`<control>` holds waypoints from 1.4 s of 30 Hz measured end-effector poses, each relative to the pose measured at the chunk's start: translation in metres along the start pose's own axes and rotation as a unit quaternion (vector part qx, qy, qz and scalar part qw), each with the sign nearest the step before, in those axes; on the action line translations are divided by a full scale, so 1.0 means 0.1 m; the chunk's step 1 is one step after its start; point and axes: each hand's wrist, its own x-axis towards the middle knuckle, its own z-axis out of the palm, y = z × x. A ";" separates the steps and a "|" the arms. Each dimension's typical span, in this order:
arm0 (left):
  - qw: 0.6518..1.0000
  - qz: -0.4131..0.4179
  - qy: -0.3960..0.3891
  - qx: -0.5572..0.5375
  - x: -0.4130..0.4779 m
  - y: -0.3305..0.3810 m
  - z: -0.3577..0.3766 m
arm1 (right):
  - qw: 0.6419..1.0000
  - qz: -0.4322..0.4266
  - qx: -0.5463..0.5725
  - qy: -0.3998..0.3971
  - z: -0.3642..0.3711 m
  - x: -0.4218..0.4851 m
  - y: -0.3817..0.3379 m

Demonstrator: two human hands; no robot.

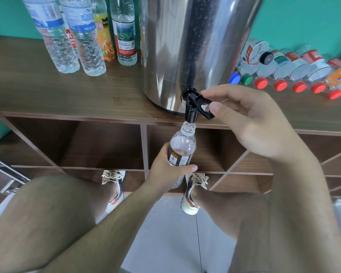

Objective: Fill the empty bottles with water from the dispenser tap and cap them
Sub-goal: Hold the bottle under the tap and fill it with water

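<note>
A steel water dispenser (187, 46) stands on the wooden counter (47, 95), its black tap (194, 104) jutting over the front edge. My right hand (250, 119) pinches the tap's lever between thumb and fingers. Directly under the spout, my left hand (165, 170) grips a clear uncapped bottle (182, 144) with a dark label, held upright with its mouth just below the spout. Water shows in the bottle's neck.
Several upright bottles (83, 36) stand at the counter's back left. A row of capped bottles (295, 69) lies on its side to the right of the dispenser. Open wooden shelf compartments (106, 144) sit below the counter; my legs and shoes are beneath.
</note>
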 end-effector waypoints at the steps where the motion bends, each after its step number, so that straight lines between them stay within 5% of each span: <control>1: 1.000 0.001 0.000 0.002 0.00 0.00 0.00 | 1.000 -0.001 -0.001 0.001 0.00 0.00 0.01; 42: 1.000 0.004 0.000 0.011 0.04 -0.05 0.01 | 0.997 -0.063 -0.030 -0.020 -0.04 0.01 0.07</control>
